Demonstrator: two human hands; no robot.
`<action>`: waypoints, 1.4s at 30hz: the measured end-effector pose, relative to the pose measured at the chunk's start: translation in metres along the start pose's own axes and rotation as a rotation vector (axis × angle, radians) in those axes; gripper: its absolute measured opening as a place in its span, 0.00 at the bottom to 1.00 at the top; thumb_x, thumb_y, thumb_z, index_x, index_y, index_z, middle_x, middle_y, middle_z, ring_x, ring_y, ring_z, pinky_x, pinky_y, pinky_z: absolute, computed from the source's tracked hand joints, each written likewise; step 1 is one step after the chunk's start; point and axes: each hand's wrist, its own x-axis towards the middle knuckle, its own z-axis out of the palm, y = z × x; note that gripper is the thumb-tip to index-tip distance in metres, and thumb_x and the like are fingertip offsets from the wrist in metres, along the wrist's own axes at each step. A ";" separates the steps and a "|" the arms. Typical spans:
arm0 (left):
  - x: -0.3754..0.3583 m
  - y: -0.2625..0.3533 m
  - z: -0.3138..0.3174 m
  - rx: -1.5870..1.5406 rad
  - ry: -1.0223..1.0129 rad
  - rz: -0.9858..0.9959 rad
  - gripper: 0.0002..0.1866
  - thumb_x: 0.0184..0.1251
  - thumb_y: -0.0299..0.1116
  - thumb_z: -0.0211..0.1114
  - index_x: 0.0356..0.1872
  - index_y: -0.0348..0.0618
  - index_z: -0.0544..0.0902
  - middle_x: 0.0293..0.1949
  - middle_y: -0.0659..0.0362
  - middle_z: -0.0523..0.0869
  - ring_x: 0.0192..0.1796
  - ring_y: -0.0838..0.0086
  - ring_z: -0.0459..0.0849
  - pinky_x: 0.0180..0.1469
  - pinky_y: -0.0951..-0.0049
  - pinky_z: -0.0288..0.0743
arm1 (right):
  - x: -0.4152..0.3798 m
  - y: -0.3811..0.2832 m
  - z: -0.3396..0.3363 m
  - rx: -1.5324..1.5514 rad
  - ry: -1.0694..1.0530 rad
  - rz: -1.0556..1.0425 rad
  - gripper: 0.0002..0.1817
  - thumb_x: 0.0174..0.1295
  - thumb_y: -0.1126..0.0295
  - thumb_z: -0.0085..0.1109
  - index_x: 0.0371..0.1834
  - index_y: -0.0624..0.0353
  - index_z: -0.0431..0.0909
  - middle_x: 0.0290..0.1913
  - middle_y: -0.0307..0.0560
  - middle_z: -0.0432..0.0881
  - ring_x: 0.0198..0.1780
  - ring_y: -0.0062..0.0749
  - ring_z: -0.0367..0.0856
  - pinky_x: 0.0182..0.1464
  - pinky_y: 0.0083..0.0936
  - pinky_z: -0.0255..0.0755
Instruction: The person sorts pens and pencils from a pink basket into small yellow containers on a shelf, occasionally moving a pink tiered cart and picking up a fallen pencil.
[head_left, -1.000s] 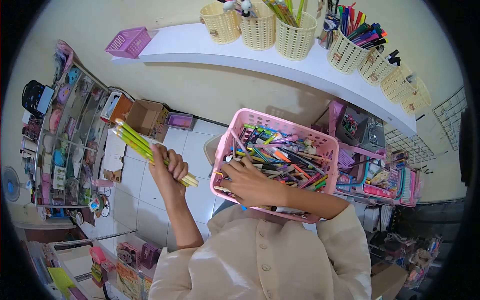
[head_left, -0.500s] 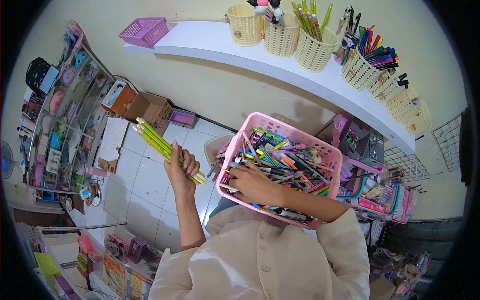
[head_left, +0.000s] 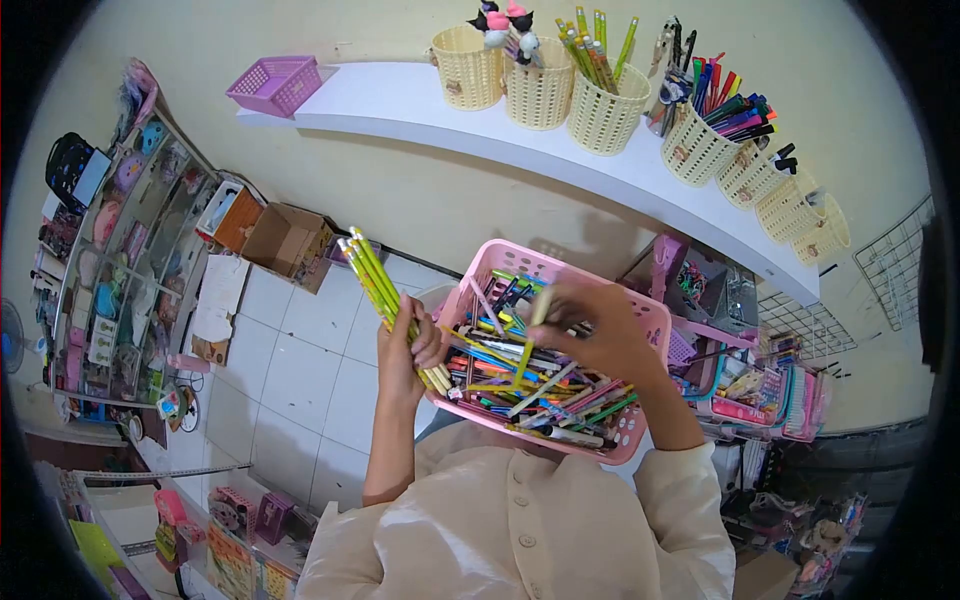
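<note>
My left hand is closed around a bundle of yellow-green pencils, tilted up and to the left, beside the basket's left rim. The pink basket, in front of my body, is full of mixed pens, markers and pencils. Over the basket's middle, my right hand is closed and slightly blurred. A yellow-green pencil sticks out below its fingers, with a pale blurred end showing above them.
A white shelf along the wall bears a purple basket and several cream cups, one with pencils. An open cardboard box stands on the floor at left. Stocked baskets are at right.
My right hand has lifted out of the pens and now holds a pencil above them. My left hand has moved right with the bundle, closer to the basket. The view has shifted slightly.
</note>
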 end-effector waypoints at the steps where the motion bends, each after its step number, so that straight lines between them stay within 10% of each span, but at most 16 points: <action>1: 0.000 -0.003 0.003 0.000 -0.005 -0.001 0.14 0.64 0.44 0.42 0.25 0.46 0.65 0.08 0.70 0.53 0.08 0.88 0.49 0.08 0.88 0.42 | -0.003 -0.002 -0.006 0.086 0.099 0.032 0.06 0.47 0.77 0.56 0.29 0.64 0.73 0.25 0.43 0.77 0.29 0.23 0.77 0.33 0.17 0.71; 5: -0.002 -0.014 0.015 -0.060 -0.109 -0.104 0.17 0.64 0.48 0.39 0.26 0.45 0.66 0.09 0.69 0.56 0.08 0.89 0.50 0.07 0.89 0.45 | -0.029 -0.009 -0.004 0.334 0.517 -0.256 0.04 0.48 0.76 0.56 0.27 0.63 0.73 0.29 0.43 0.77 0.32 0.24 0.77 0.36 0.17 0.72; 9: -0.008 -0.022 0.038 -0.188 -0.251 -0.275 0.22 0.60 0.55 0.40 0.28 0.44 0.67 0.15 0.63 0.62 0.09 0.87 0.55 0.08 0.89 0.49 | -0.039 0.001 0.008 -0.528 0.051 -0.894 0.14 0.42 0.75 0.58 0.36 0.61 0.73 0.45 0.48 0.73 0.39 0.33 0.76 0.43 0.22 0.72; 19: -0.006 0.004 0.024 0.065 -0.026 0.154 0.19 0.61 0.51 0.43 0.18 0.51 0.60 0.09 0.68 0.58 0.17 0.82 0.58 0.23 0.82 0.58 | -0.037 0.032 0.029 -0.413 0.027 -0.422 0.11 0.45 0.73 0.52 0.35 0.57 0.72 0.41 0.44 0.71 0.40 0.33 0.72 0.45 0.28 0.68; 28: -0.004 0.019 0.000 0.136 0.203 0.271 0.19 0.62 0.51 0.41 0.18 0.51 0.59 0.10 0.68 0.55 0.18 0.81 0.58 0.33 0.72 0.67 | -0.022 0.058 0.076 -0.711 -0.518 -0.200 0.17 0.40 0.69 0.55 0.36 0.62 0.68 0.36 0.54 0.73 0.40 0.42 0.74 0.44 0.32 0.66; 42: -0.001 0.014 0.002 -0.103 0.103 0.169 0.17 0.64 0.45 0.42 0.19 0.49 0.58 0.09 0.69 0.53 0.10 0.87 0.49 0.12 0.87 0.47 | 0.002 0.032 0.034 -0.482 -0.387 -0.205 0.10 0.44 0.73 0.56 0.32 0.62 0.74 0.26 0.51 0.77 0.29 0.37 0.77 0.31 0.30 0.71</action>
